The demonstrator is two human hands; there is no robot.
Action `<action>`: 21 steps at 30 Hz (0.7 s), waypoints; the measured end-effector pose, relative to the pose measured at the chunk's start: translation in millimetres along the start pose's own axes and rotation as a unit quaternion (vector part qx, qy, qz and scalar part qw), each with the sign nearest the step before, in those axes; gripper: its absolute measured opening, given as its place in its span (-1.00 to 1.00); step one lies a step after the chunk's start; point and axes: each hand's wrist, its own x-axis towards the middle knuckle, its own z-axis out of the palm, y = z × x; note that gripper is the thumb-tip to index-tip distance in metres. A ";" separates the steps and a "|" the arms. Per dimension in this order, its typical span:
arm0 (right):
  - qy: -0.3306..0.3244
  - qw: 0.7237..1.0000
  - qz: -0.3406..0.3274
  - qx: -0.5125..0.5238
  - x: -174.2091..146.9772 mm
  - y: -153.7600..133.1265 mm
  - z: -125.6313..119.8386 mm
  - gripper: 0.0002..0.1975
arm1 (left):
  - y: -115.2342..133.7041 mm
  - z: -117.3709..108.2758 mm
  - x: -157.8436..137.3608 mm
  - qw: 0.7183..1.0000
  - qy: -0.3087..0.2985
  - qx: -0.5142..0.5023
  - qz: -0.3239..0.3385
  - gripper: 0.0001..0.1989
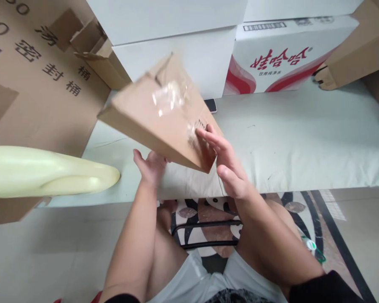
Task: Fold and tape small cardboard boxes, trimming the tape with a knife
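A flat brown cardboard box is held tilted above the pale-covered table, slightly blurred. Clear shiny tape covers part of its face, and a small printed mark shows near its right corner. My left hand is under the lower edge and supports the box. Its thumb sticks out to the left, while the box hides most of its fingers. Against the box's right end lies my right hand, fingers stretched out and thumb apart, with fingertips touching the face near the printed mark.
White cartons and a red-and-white carton stand along the back. A large printed cardboard box and a pale yellow smooth object are at left. A dark phone-like object lies behind the box. Another person's hand touches a carton at right.
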 end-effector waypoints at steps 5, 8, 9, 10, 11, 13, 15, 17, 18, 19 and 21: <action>0.005 0.993 -0.012 -0.115 0.0 0.1 -9.2 -0.50 | -8.4 3.3 -4.4 0.990 0.039 -0.076 -0.113 -0.26; 0.013 0.974 0.011 -0.228 -3.6 1.0 -10.6 -0.41 | -13.6 9.6 -4.7 0.985 0.041 -0.064 -0.155 -0.37; 0.018 0.970 0.016 -0.243 -4.5 1.6 -11.0 -0.41 | -14.4 11.8 -4.4 0.985 0.036 -0.051 -0.159 -0.37; 0.029 0.970 0.018 -0.243 -4.9 2.5 -11.8 -0.42 | -14.5 13.5 -3.9 0.986 0.032 -0.033 -0.159 -0.37; 0.047 0.972 0.019 -0.229 -5.1 3.9 -12.8 -0.45 | -14.0 14.5 -3.5 0.987 0.027 -0.011 -0.156 -0.36; 0.101 0.977 0.024 -0.188 -4.9 7.6 -15.5 -0.53 | -11.8 14.3 -3.4 0.987 0.011 0.039 -0.155 -0.34; 0.160 0.972 0.039 -0.165 -4.8 11.4 -18.0 -0.61 | -9.4 12.0 -4.0 0.982 -0.019 0.078 -0.171 -0.32; 0.200 0.963 0.058 -0.169 -5.5 13.9 -19.3 -0.67 | -8.2 9.2 -4.4 0.975 -0.044 0.114 -0.187 -0.31; 0.210 0.960 0.070 -0.172 -6.1 14.5 -19.3 -0.69 | -8.0 8.0 -4.2 0.973 -0.043 0.135 -0.185 -0.32; 0.215 0.958 0.081 -0.170 -6.8 14.7 -18.9 -0.70 | -7.8 7.1 -3.6 0.971 -0.030 0.155 -0.178 -0.33; 0.206 0.962 0.098 -0.149 -8.0 14.0 -17.0 -0.71 | -6.2 6.5 -1.1 0.973 0.043 0.195 -0.114 -0.39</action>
